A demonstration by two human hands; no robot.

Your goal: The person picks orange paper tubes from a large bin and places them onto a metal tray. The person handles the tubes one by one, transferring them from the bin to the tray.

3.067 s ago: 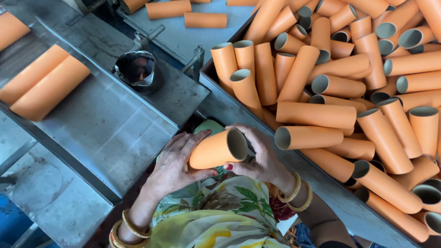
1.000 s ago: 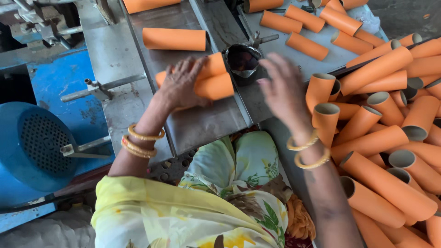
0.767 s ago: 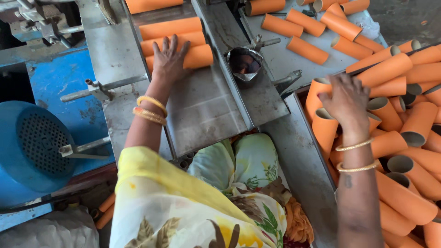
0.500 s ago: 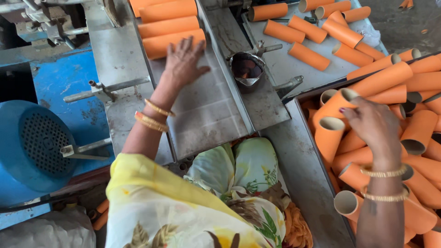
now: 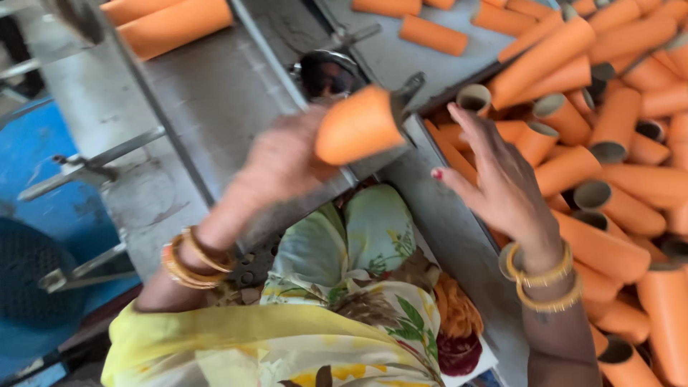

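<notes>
The left hand [image 5: 287, 161] was wrapped around one end of a short orange cardboard tube [image 5: 356, 124], holding it above the sloped grey metal chute [image 5: 215, 100]. Both the hand and the tube were smeared by motion, so the fingers could not be picked out one by one, and the tube's near end was lost behind the hand. The far end of the tube overlapped a small dark round metal cup [image 5: 328, 72], most of which it hid.

The right hand [image 5: 502, 183] was spread open and held nothing, its fingers hovering just over the edge of the heap of orange cardboard tubes [image 5: 609, 143] lying in the grey metal bin [image 5: 459, 236]. Whether the fingertips touched a tube could not be told. The heap ran off the right and bottom edges of the picture, so its extent was not visible.

Gold bangles [image 5: 188, 258] circled the left wrist, and more gold bangles [image 5: 545, 283] the right. At the top left, two orange tubes [image 5: 172, 21] lay side by side on the chute, cut off by the picture edge. More loose orange tubes [image 5: 433, 34] lay on a flat grey tray [image 5: 401, 54] beyond the cup. A blue machine housing [image 5: 50, 208] showed at the left, blurred and partly out of the picture.
</notes>
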